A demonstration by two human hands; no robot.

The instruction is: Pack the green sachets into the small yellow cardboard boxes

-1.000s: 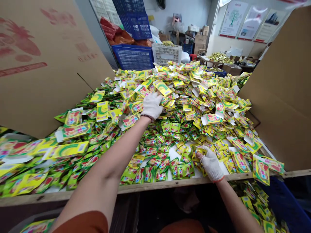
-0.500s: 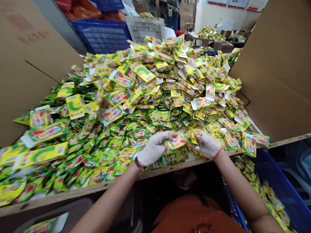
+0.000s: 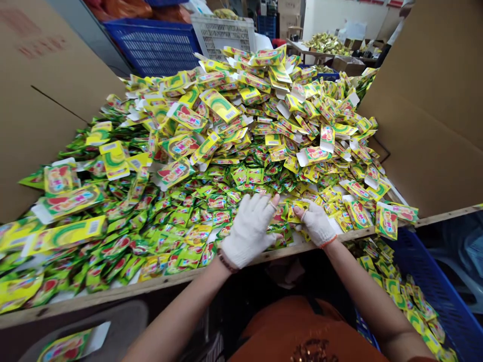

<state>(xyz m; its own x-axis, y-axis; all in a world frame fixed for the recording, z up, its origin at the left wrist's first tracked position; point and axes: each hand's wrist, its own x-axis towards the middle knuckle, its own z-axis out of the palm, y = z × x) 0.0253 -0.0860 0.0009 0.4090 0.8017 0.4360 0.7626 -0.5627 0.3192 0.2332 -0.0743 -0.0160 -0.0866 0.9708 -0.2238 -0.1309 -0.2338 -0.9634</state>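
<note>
At the near edge of the table, both gloved hands sit among small green and yellow sachets. The left hand lies flat, fingers spread, pressing on the loose sachets and clenched on nothing. The right hand, just at its three o'clock, is curled over a few sachets near the table's lip; I cannot tell whether it truly pinches one or only rests on them. The sachets the hands work on lie directly under and between the two palms, at six o'clock of the great heap of flattened yellow cartons and packets that rises toward twelve o'clock.

To do this well, I'd say the left palm should stay flat so the slippery packets don't slide off the edge, while the right gathers only a thin, squared stack rather than a fistful.

Half a second earlier the two hands held a sachet up between their fingertips, off the pile; now the left has turned palm-down onto the sachets, and the right has closed in beside it. A second ago the left arm was stretched far out toward twelve o'clock, onto the cartons.

A blue crate with more packets stands at four o'clock, cardboard walls flanking the table.
</note>
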